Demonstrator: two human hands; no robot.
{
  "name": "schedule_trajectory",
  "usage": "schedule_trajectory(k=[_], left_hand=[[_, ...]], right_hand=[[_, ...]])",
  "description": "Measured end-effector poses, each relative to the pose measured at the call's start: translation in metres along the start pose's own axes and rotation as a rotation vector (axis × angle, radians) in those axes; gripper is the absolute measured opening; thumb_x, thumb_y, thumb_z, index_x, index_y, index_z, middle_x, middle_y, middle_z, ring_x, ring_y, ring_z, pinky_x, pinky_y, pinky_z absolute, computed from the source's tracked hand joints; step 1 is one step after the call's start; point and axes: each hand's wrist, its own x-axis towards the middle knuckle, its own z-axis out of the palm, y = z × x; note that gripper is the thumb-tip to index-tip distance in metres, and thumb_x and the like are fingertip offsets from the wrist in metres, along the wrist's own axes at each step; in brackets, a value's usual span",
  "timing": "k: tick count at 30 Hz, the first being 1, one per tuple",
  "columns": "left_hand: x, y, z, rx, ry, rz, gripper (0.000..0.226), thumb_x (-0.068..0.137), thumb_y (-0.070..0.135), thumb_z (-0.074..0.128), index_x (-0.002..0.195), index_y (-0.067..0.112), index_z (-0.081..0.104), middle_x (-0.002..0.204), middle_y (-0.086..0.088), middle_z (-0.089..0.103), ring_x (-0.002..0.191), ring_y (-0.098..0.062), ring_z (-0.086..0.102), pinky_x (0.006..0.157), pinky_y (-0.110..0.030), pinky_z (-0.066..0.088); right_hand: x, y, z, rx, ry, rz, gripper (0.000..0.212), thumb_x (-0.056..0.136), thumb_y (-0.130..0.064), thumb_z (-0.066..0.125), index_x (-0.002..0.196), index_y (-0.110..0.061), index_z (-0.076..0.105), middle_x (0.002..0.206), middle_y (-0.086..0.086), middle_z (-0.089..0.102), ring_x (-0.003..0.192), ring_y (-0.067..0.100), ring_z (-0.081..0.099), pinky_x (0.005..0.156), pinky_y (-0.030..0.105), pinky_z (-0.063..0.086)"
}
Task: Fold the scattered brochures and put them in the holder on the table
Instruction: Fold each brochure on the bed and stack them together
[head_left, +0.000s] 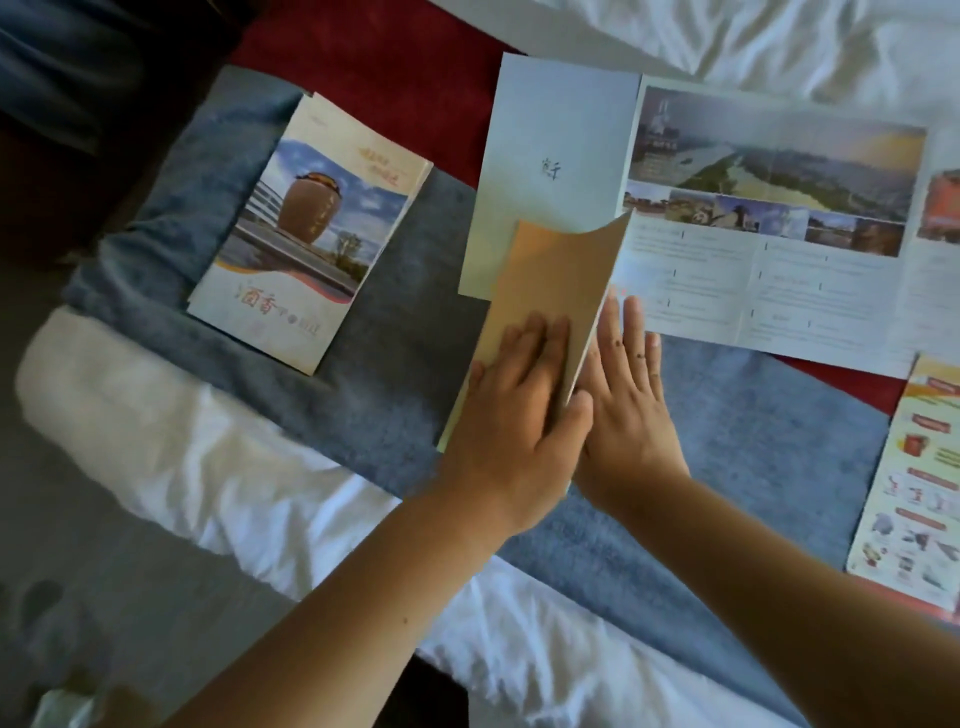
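A tan brochure panel (556, 280) lies partly folded over in the middle of the bed, its top edge curling up. My left hand (519, 405) presses flat on its lower part with straight fingers. My right hand (628, 379) lies flat beside it, fingers straight, partly under the panel's right edge. A pale grey panel (550, 156) sits behind it, joined to a wide unfolded brochure (779, 228) with city photos. A folded brochure with a brown jar picture (306, 234) lies at the left. No holder is in view.
Another open brochure with red and orange print (914, 499) lies at the right edge. Everything rests on a blue-grey towel (395, 364) over a red runner (374, 67) and white bedding (208, 467).
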Motion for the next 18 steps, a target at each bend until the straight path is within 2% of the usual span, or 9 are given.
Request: schedule_trajectory(k=[2,4,6,9,12,15,18], left_hand=[[-0.004,0.019,-0.002,-0.153,-0.016,0.05,0.058,0.107,0.03,0.044,0.162,0.022,0.026,0.169,0.003,0.024,0.155,-0.005,0.015,0.128,-0.032,0.013],[-0.004,0.035,-0.008,-0.32,0.024,0.097,0.047,0.107,0.016,0.045,0.154,0.019,0.045,0.153,0.002,0.05,0.143,-0.005,0.043,0.121,-0.033,0.033],[-0.001,0.043,-0.013,-0.447,0.064,0.065,0.039,0.107,0.012,0.045,0.144,0.019,0.056,0.134,0.003,0.065,0.125,-0.008,0.06,0.109,-0.037,0.047],[0.0,0.037,-0.018,-0.372,0.117,0.019,0.048,0.105,0.011,0.05,0.152,0.022,0.046,0.142,0.004,0.061,0.127,-0.007,0.059,0.107,-0.033,0.049],[-0.003,0.018,-0.019,-0.081,0.152,0.031,0.066,0.101,0.007,0.056,0.16,0.02,0.03,0.148,0.0,0.056,0.131,-0.014,0.056,0.105,-0.035,0.05],[-0.003,-0.002,-0.016,0.186,0.152,0.0,0.078,0.099,0.009,0.056,0.164,0.019,0.013,0.146,-0.006,0.053,0.126,-0.023,0.054,0.096,-0.032,0.047],[-0.003,-0.012,-0.011,0.232,0.186,0.002,0.083,0.097,0.005,0.059,0.164,0.017,0.012,0.158,-0.001,0.037,0.13,-0.017,0.045,0.096,-0.027,0.044]], right_hand=[[-0.004,0.002,-0.004,0.047,0.037,0.039,0.076,0.11,-0.029,0.037,0.164,-0.009,-0.014,0.17,0.013,-0.025,0.156,0.028,-0.028,0.127,0.045,-0.012],[-0.008,0.006,-0.012,0.153,0.142,0.039,0.07,0.111,-0.028,0.031,0.164,-0.004,-0.008,0.17,0.019,-0.02,0.157,0.033,-0.021,0.129,0.051,-0.006],[-0.011,0.013,-0.02,0.224,0.238,0.014,0.065,0.112,-0.034,0.022,0.164,-0.004,-0.001,0.171,0.021,-0.014,0.158,0.036,-0.015,0.129,0.054,-0.002],[-0.011,0.02,-0.026,0.197,0.198,0.017,0.066,0.111,-0.043,0.022,0.167,-0.015,0.0,0.173,0.014,-0.013,0.159,0.033,-0.015,0.129,0.049,-0.004],[-0.01,0.02,-0.018,0.06,0.042,0.03,0.068,0.108,-0.053,0.018,0.166,-0.026,-0.005,0.173,0.007,-0.018,0.158,0.027,-0.02,0.128,0.047,-0.008],[-0.009,0.019,-0.004,0.013,-0.047,0.012,0.074,0.105,-0.059,0.018,0.166,-0.023,-0.005,0.173,0.003,-0.017,0.158,0.023,-0.021,0.127,0.044,-0.014],[-0.007,0.018,0.003,-0.008,-0.028,-0.009,0.075,0.106,-0.058,0.02,0.167,-0.019,0.002,0.174,0.006,-0.008,0.16,0.025,-0.015,0.127,0.043,-0.016]])
